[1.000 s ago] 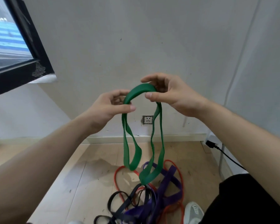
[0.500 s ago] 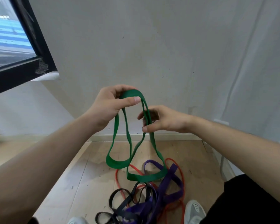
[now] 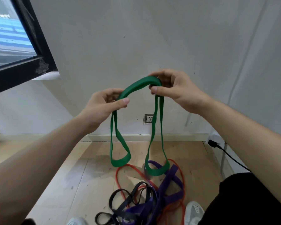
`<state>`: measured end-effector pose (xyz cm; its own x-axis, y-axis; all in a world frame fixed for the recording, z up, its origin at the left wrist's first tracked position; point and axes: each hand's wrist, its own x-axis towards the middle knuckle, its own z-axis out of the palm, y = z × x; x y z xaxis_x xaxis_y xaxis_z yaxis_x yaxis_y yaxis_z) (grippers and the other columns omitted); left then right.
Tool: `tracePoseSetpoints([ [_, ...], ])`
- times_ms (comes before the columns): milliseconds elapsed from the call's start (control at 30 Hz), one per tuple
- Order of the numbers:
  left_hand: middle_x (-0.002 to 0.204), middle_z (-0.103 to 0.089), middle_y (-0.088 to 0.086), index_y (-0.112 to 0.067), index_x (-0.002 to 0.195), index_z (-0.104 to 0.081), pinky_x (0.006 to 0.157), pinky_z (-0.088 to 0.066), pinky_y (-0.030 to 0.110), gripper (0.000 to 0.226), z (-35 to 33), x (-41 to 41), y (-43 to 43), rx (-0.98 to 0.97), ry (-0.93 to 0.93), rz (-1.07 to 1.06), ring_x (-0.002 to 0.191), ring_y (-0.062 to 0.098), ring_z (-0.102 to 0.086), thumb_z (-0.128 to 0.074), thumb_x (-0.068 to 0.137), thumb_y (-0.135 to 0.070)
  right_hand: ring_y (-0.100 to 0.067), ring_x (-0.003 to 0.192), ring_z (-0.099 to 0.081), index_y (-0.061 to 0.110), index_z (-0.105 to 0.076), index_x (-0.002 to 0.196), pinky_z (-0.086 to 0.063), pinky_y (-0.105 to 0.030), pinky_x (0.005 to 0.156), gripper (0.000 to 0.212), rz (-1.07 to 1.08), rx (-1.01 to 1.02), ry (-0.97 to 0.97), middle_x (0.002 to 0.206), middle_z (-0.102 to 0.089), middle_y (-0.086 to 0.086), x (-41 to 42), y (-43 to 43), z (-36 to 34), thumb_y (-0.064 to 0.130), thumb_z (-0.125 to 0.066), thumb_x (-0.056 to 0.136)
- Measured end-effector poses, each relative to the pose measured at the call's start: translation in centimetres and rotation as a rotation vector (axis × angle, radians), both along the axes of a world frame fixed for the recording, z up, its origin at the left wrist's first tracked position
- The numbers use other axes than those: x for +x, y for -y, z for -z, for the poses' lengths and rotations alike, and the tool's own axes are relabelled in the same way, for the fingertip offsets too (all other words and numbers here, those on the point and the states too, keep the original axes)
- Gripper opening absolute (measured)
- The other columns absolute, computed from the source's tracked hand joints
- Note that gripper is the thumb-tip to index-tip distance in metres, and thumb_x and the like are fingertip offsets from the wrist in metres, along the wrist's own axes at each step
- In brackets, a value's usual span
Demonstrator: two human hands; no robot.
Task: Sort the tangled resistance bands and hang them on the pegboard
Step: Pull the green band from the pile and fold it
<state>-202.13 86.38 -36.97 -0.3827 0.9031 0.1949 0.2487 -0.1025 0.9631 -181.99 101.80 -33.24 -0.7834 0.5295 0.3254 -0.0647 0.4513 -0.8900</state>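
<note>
A green resistance band (image 3: pixel 137 86) arches between both hands, folded double, with one loop hanging from each hand above the floor. My left hand (image 3: pixel 102 108) pinches its left end between thumb and fingers. My right hand (image 3: pixel 173 90) pinches its right end, slightly higher. Below, on the wooden floor, a purple band (image 3: pixel 167 189), a red band (image 3: pixel 133 169) and a black band (image 3: pixel 125 200) lie tangled together. No pegboard is in view.
A white wall with a socket (image 3: pixel 148 118) stands ahead. A black-framed window (image 3: pixel 23 51) is at upper left. A black cable and plug (image 3: pixel 217 146) run along the right. My shoes (image 3: pixel 194 211) stand beside the pile.
My right hand rose from beside the hanging strands to the band's top and gripped it. The band now spreads into two separate hanging loops, further apart than before.
</note>
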Motion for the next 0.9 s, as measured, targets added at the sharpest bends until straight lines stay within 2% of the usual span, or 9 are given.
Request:
tracePoseSetpoints([
  [100,0.106,-0.076,0.006,-0.018,0.113,-0.07,0.099,-0.054,0.035,0.045,0.2,0.9,-0.2,-0.021,-0.048,0.04,0.104,0.021,-0.072,-0.078,0.071,-0.032,-0.014,0.098,-0.07,0.011,-0.059,0.124,-0.055,-0.028,0.09,0.033,-0.018,0.042,-0.03,0.109,-0.07,-0.007,-0.1,0.7,-0.7,0.003,-0.065,0.093],
  [167,0.106,-0.076,0.006,-0.017,0.114,-0.07,0.095,-0.056,0.032,0.045,0.1,1.7,-0.4,-0.002,-0.031,0.067,0.104,0.023,-0.072,-0.079,0.072,-0.031,-0.015,0.099,-0.07,0.008,-0.056,0.129,-0.056,-0.029,0.091,0.036,-0.024,0.081,-0.011,0.111,-0.069,-0.009,-0.3,0.9,-0.7,0.003,-0.064,0.094],
  [267,0.101,-0.076,0.004,-0.016,0.112,-0.07,0.093,-0.057,0.031,0.043,-0.5,3.0,-0.9,0.068,0.03,0.086,0.101,0.022,-0.073,-0.078,0.072,-0.03,-0.02,0.104,-0.069,0.01,-0.053,0.133,-0.055,-0.035,0.096,0.038,-0.053,0.169,0.061,0.113,-0.068,-0.012,-0.4,1.1,-0.7,0.009,-0.063,0.096],
  [400,0.093,-0.075,-0.001,-0.017,0.107,-0.072,0.089,-0.056,0.028,0.033,-1.1,3.6,-1.3,0.114,0.052,0.091,0.088,0.012,-0.069,-0.078,0.076,-0.026,-0.019,0.107,-0.067,0.013,-0.052,0.134,-0.054,-0.038,0.097,0.04,-0.089,0.233,0.171,0.112,-0.068,-0.009,-0.2,1.3,-0.4,0.013,-0.064,0.096],
  [533,0.086,-0.073,-0.001,-0.013,0.102,-0.073,0.081,-0.054,0.025,0.015,-1.2,3.6,-1.4,0.089,0.072,0.08,0.082,0.013,-0.066,-0.075,0.087,-0.012,-0.029,0.103,-0.068,0.01,-0.058,0.125,-0.056,-0.039,0.093,0.036,-0.113,0.138,0.22,0.108,-0.069,-0.017,-0.2,1.4,0.7,0.009,-0.07,0.091],
  [667,0.086,-0.074,-0.007,-0.013,0.103,-0.072,0.082,-0.055,0.029,0.015,-1.4,3.2,-1.2,0.098,0.08,0.029,0.082,0.009,-0.066,-0.074,0.088,-0.012,-0.02,0.101,-0.069,0.016,-0.062,0.119,-0.055,-0.043,0.096,0.033,-0.133,0.093,0.41,0.105,-0.069,-0.007,-0.3,1.4,2.9,0.017,-0.074,0.088],
  [733,0.083,-0.072,-0.008,-0.015,0.103,-0.073,0.079,-0.054,0.029,0.016,-1.4,2.8,-1.0,0.084,0.055,0.008,0.079,0.01,-0.063,-0.074,0.088,-0.015,-0.02,0.1,-0.069,0.015,-0.064,0.117,-0.055,-0.044,0.097,0.032,-0.13,0.031,0.381,0.1,-0.069,-0.007,-0.3,1.4,3.2,0.015,-0.074,0.087],
  [800,0.08,-0.069,-0.007,-0.016,0.105,-0.074,0.074,-0.052,0.027,0.018,-1.4,2.4,-0.8,0.071,0.046,0.005,0.075,0.012,-0.059,-0.074,0.087,-0.017,-0.019,0.094,-0.067,0.012,-0.064,0.117,-0.056,-0.039,0.093,0.032,-0.103,-0.012,0.292,0.093,-0.065,-0.006,-0.3,1.4,2.6,0.006,-0.073,0.086],
  [900,0.075,-0.064,-0.008,-0.016,0.107,-0.074,0.073,-0.048,0.027,0.019,-1.2,1.9,-0.4,0.065,0.068,-0.005,0.073,0.011,-0.057,-0.073,0.088,-0.021,-0.026,0.093,-0.067,0.013,-0.063,0.117,-0.056,-0.038,0.093,0.035,-0.079,-0.044,0.146,0.094,-0.065,-0.02,-0.3,1.5,1.5,0.0,-0.072,0.086],
])
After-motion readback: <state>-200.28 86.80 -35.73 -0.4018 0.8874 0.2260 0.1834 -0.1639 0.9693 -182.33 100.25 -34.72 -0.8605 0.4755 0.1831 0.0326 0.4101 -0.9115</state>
